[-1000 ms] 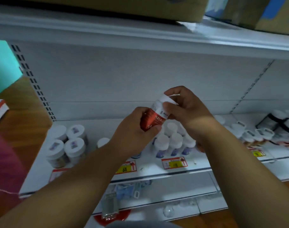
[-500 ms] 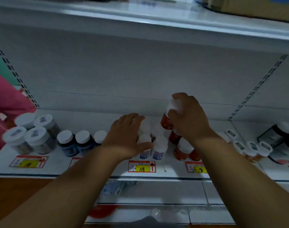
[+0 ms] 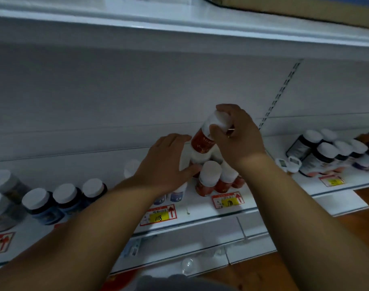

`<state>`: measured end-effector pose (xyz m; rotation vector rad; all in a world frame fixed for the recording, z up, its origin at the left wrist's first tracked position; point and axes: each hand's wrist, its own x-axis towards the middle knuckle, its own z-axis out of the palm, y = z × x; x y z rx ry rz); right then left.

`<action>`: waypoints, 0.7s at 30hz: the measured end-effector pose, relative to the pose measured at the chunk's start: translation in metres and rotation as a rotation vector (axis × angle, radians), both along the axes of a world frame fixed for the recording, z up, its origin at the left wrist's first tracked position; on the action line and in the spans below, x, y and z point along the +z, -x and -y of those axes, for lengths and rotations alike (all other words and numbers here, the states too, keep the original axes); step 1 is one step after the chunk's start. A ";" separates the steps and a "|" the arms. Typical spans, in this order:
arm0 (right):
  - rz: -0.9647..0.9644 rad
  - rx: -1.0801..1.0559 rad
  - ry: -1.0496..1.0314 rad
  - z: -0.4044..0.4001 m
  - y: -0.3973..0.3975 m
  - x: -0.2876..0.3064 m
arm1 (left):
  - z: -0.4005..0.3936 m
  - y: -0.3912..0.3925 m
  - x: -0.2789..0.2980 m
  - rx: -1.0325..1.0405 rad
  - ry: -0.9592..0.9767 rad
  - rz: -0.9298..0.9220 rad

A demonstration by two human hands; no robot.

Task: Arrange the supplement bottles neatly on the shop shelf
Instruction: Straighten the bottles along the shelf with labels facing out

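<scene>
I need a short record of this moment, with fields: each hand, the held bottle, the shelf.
right hand: grips the cap of the red bottle
red bottle: tilted, above the red group
left hand: flat on the white-capped bottles, holds nothing
shelf: dark bottles at left, price tag reads 118

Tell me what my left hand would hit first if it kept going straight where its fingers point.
Probably the red bottle held by your right hand; the left hand already nearly touches it, though depth is unclear.
</scene>
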<state>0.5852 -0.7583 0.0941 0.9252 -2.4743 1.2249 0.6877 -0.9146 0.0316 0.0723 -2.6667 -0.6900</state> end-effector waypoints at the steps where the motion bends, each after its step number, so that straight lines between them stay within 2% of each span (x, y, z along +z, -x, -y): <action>1: 0.014 -0.005 0.007 -0.007 0.002 0.000 | -0.005 0.004 -0.001 -0.008 -0.008 0.004; 8: -0.005 0.034 0.026 -0.045 0.051 -0.004 | -0.043 0.046 -0.005 0.002 -0.014 0.049; 15: -0.035 0.125 -0.024 -0.071 0.103 -0.022 | -0.077 0.080 -0.024 0.193 0.125 0.233; 21: 0.059 0.190 -0.197 -0.073 0.118 -0.048 | -0.085 0.083 -0.024 0.184 0.139 0.306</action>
